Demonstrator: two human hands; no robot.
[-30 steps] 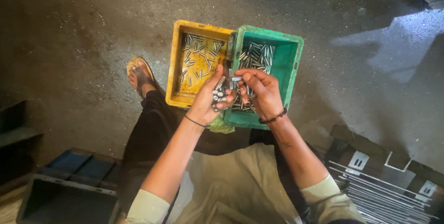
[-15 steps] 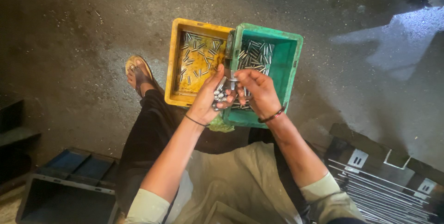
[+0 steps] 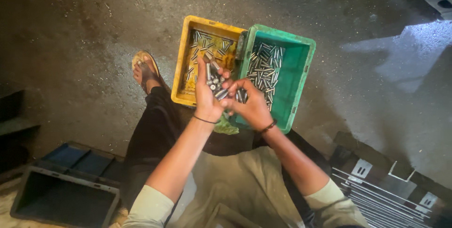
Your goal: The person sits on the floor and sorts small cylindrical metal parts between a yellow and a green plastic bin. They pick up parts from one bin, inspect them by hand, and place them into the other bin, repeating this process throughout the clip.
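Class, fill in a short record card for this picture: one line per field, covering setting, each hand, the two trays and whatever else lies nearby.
Setting: person seated on a dark concrete floor, seen from above
Left hand: cupped, holding a heap of small metal pins
Right hand: fingers at the pins in the left palm
Yellow tray: on the floor, pins inside
Green tray: touching the yellow one, pins inside
Nearby: dark empty bin; sandalled foot

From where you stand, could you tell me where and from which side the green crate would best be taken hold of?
Probably by the rim of the green crate on its far long side, coming from the person's right. That edge is bare, while the yellow crate lies close against the opposite side, and the left hand and right hand, sorting small metal pins, cover the near end.
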